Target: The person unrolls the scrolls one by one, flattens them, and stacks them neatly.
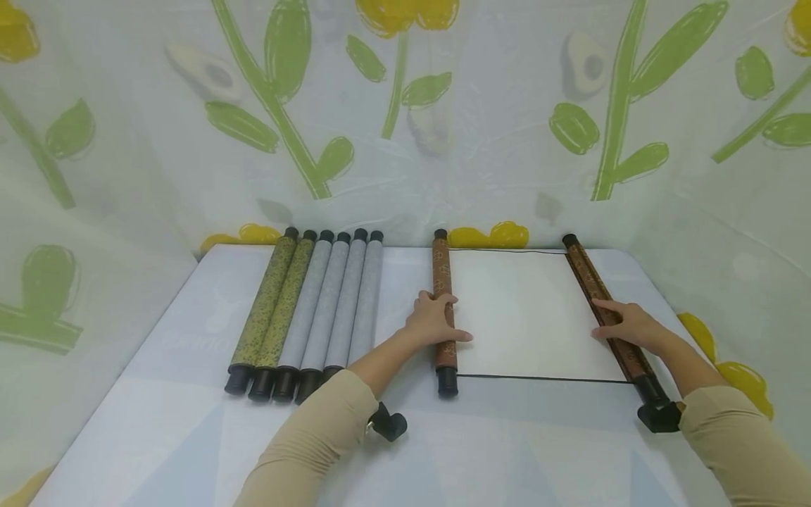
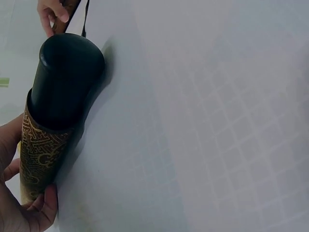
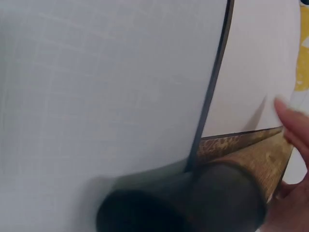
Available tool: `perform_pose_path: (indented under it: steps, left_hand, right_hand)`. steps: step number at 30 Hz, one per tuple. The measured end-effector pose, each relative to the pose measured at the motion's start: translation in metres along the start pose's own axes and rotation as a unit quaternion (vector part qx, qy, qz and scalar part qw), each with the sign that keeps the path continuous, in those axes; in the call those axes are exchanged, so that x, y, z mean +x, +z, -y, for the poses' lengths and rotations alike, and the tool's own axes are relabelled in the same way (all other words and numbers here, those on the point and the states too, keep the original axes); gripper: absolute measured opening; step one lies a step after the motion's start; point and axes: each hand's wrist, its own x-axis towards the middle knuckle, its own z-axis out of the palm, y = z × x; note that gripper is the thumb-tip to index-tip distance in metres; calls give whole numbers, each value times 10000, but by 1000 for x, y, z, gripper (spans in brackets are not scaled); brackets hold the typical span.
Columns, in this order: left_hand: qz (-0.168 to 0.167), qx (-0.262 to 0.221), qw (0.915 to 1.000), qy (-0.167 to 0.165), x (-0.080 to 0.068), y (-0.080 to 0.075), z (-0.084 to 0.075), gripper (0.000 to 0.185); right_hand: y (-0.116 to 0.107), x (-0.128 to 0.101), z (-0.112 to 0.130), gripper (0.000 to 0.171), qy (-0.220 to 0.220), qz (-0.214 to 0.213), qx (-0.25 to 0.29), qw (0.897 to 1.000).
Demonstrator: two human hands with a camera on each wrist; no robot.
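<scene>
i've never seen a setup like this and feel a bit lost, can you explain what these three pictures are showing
There is no machine here, just a person working bare-handed. The wide picture comes from a camera worn on the head, looking forward and down; the other two come from cameras on the wrists, each seeing that side's work up close. On the white table lie two green-patterned rolls, four grey rolls, and a blank-looking sheet spread between a left brown roll and a right brown roll. The left hand grips the first; the right hand holds the second.
</scene>
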Motion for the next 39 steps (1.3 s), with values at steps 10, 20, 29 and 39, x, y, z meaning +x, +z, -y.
perform_pose_path:
  steps: [10, 20, 29, 39]
  left_hand:
    - [-67, -216, 9997, -37, 0, -6, 3, 80]
    - [10, -278, 9996, -20, 0, -9, 6, 75]
    - [78, -306, 9995, -49, 0, -8, 9, 67]
    - [37, -224, 9997, 28, 0, -9, 11, 66]
  right_hand:
    - [0, 2, -9, 79, 1, -141, 128, 9998]
    - [-3, 2, -12, 70, 193, -79, 91, 9997]
    - [-1, 1, -17, 76, 110, -198, -3, 9997]
    - [-3, 0, -16, 71, 16, -272, -44, 9996]
